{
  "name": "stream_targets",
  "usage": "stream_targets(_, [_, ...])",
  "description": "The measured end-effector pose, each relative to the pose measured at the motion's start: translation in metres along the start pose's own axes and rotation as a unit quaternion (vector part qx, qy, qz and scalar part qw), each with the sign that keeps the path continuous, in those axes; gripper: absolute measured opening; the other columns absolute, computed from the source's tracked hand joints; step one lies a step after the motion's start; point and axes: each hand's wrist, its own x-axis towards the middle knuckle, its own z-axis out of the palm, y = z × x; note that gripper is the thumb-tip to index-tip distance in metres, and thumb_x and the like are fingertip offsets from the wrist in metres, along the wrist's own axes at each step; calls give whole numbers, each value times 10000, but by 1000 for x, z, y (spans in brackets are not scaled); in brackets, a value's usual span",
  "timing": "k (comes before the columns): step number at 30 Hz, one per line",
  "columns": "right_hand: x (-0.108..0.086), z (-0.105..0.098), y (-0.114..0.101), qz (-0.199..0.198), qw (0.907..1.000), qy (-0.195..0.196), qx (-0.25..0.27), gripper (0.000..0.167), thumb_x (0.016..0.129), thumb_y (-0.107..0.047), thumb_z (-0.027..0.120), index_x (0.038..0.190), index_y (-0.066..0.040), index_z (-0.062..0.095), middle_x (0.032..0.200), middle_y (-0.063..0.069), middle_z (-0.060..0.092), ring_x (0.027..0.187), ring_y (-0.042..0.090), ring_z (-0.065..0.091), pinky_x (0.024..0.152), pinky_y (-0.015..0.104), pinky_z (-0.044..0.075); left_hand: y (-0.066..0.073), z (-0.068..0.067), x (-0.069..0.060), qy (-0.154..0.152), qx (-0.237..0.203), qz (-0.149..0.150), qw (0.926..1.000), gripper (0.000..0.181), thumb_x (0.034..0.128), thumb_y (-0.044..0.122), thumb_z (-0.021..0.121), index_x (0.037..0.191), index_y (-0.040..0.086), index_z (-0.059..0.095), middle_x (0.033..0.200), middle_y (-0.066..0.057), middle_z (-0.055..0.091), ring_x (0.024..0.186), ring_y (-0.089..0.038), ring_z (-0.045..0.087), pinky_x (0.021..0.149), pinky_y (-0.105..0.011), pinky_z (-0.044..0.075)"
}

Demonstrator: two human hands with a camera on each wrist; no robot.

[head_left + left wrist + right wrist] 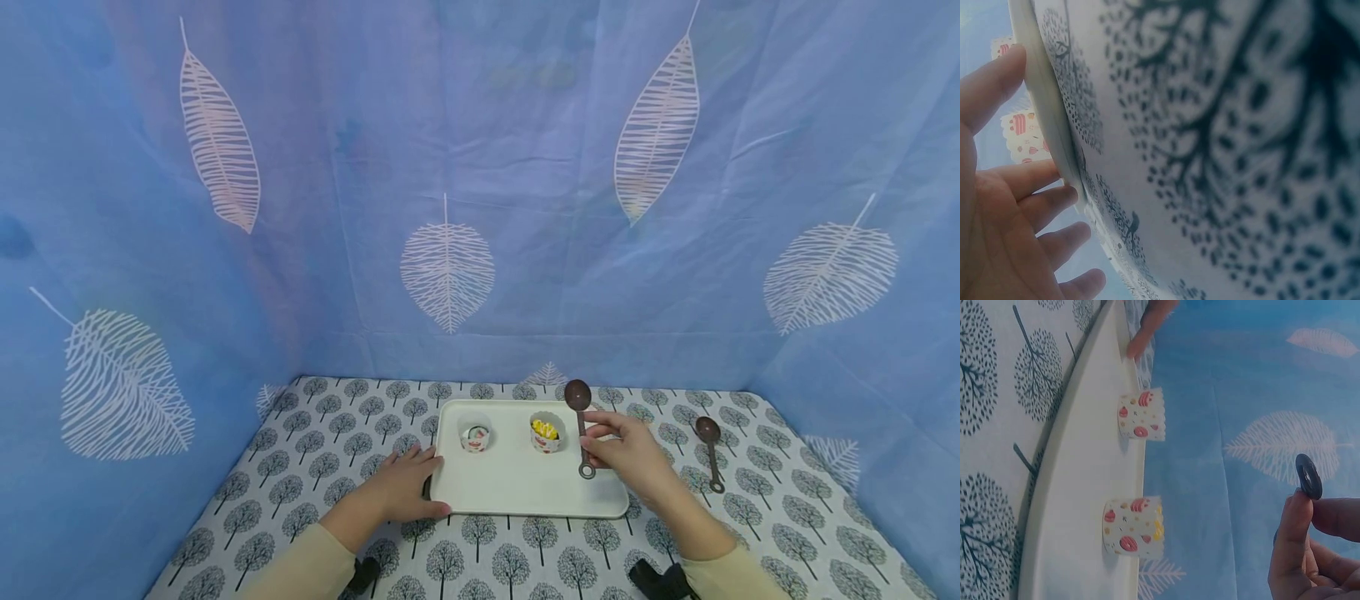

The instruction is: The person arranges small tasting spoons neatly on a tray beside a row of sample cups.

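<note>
In the head view my right hand [626, 452] pinches the handle of a brown spoon [577, 395] between thumb and fingers, bowl up, above the right part of a white tray [517, 493]. The right wrist view shows the ring end of that spoon [1309, 477] at the fingertips. My left hand [397, 487] touches the tray's left edge, fingers extended and thumb at the near corner. Two printed paper cups stand on the tray: the left cup [475, 437] has something green and pinkish inside, the right cup [546, 433] holds yellow pieces with white streaks.
A second brown spoon [711, 454] lies on the tree-patterned cloth [512, 562] to the right of the tray. Blue curtains with white leaf prints [450, 267] stand behind and on both sides of the table.
</note>
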Motion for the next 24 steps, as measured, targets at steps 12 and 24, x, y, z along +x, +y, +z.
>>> stream_targets(12, [3, 18, 2, -135, 9997, -85, 172, 457, 949, -17, 668, 1377, 74, 535, 1030, 167, 636, 756, 162, 699, 690, 291, 609, -3, 0, 1, 69, 104, 86, 9999, 882, 834, 586, 730, 1471, 25, 490, 1564, -171, 390, 1470, -437, 260, 1175, -645, 180])
stream_targets(24, [9, 36, 5, -31, 9987, -119, 490, 424, 941, 29, 656, 1349, 81, 556, 992, 147, 613, 730, 145, 683, 672, 287, 608, -1, 2, 1, 81, 22, 62, 9999, 872, 834, 573, 735, 1470, 28, 492, 1565, -169, 389, 1468, -446, 255, 1169, -654, 181])
